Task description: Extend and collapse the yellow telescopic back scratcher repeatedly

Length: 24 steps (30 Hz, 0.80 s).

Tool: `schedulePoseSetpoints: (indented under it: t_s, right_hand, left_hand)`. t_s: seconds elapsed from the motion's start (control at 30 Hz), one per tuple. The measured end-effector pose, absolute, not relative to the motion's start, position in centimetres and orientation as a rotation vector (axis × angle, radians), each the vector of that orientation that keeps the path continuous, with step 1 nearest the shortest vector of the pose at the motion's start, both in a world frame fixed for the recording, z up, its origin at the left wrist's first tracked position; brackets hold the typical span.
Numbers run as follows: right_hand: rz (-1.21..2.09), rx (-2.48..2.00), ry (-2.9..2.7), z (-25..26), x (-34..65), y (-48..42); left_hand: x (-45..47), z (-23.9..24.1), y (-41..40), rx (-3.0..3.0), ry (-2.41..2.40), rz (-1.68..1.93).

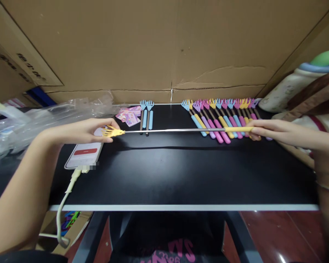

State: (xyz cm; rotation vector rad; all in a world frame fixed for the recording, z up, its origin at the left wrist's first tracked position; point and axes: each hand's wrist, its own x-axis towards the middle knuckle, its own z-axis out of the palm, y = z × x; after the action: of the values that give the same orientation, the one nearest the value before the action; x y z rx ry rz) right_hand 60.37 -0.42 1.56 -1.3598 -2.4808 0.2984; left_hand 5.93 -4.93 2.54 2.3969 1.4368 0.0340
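Note:
A yellow telescopic back scratcher [175, 130] is drawn out long, level above the black table. My left hand [84, 132] is closed with thumb and fingers around its claw-shaped yellow head. The yellow grip at the other end is pinched in my right hand [279, 132]. Behind the metal rod, a row of short back scratchers [222, 117] in pink, blue, yellow and purple lies at the right. Blue scratcher heads [147, 105], loose blue handles [150, 119] and dark rods lie left of centre.
A charging phone [83, 156] lies below my left hand, its cable [60, 208] hanging over the table's front edge. Pink cards [131, 116] and clear plastic bags [57, 113] are at the left. A bottle [287, 86] stands at the right. Cardboard [153, 44] walls the back.

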Motion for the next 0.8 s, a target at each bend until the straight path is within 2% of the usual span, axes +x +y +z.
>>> schedulePoseSetpoints:
  t_s: [0.07,0.13,0.43,0.8]
  right_hand:
    - [0.633,-1.373,-2.587,1.2,60.2,-0.2]
    - [0.72,-1.384,-2.597,0.9,59.7,-0.2]
    - [0.579,-1.218,-2.706,0.2,54.8,-2.0]
    - [0.159,-0.956,-2.766,-2.2,50.8,-3.7]
  left_hand:
    - [6.4,2.1,-4.7,2.405,1.448,0.047]
    - [6.9,1.8,-4.5,2.425,1.407,0.103]
    - [10.6,0.9,-5.4,2.624,1.285,0.135]
    - [14.8,-0.9,-6.2,3.086,1.138,0.182]
